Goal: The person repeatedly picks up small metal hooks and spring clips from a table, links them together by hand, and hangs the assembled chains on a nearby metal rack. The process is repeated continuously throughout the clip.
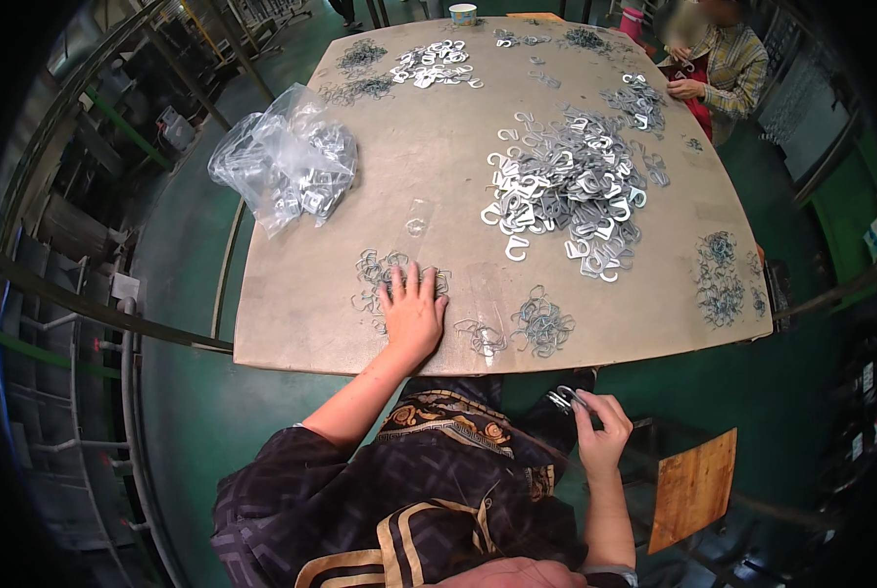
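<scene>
While wire clips [368,265] lie around spread left grip [414,323], right grip [603,431] pinches curved metal piece [562,397], jutting leftward.

No lettering can be read anywhere here.

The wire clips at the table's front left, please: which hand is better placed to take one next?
Probably the left hand: it lies spread over those wire clips. The right hand is off the table, nearer the body, and holds a metal piece.
</scene>
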`<state>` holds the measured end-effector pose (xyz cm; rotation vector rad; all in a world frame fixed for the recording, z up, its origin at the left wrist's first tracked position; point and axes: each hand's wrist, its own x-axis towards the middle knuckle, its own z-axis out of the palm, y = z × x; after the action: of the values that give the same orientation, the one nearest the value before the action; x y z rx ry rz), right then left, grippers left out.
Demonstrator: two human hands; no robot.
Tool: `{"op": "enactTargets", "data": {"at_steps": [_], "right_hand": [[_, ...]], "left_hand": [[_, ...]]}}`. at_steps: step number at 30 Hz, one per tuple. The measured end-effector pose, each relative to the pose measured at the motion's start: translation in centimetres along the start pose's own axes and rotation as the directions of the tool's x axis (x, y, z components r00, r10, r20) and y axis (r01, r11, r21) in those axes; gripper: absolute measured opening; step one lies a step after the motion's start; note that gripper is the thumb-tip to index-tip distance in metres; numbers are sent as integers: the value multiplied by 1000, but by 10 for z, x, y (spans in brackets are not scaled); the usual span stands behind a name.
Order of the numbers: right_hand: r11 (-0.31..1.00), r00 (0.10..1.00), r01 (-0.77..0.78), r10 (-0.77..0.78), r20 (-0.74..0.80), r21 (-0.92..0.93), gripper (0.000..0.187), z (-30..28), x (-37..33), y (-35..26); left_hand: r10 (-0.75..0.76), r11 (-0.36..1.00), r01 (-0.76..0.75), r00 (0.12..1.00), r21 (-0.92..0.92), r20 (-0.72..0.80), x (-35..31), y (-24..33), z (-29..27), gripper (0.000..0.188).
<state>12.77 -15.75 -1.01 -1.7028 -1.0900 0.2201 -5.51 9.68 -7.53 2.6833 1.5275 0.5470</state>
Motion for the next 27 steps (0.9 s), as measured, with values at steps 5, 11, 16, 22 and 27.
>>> {"op": "enactTargets", "data": {"at_steps": [5, 11, 16, 22, 27], "right_hand": [[998, 998, 59, -58, 29, -15, 19, 4, 3, -1], [997, 997, 67, -65, 43, -45, 19, 3, 5, -5], [997, 996, 70, -68, 52, -35, 18, 3, 4, -4], [998, 995, 60, -58, 79, -17, 19, 6, 5, -5], [999, 994, 48, -46, 98, -18, 21, 8, 8, -6]], "left_hand": [[195, 928, -204, 979, -311, -60, 19, 14, 10, 26], [360, 713, -388, 917, -584, -171, 64, 17, -3, 14], [343, 797, -324, 937, -511, -58, 83, -11, -28, 18], [446, 858, -419, 895, -297, 27, 80, -6, -26, 16], [489, 870, -475, 866, -134, 108, 77, 20, 8, 13]]}}
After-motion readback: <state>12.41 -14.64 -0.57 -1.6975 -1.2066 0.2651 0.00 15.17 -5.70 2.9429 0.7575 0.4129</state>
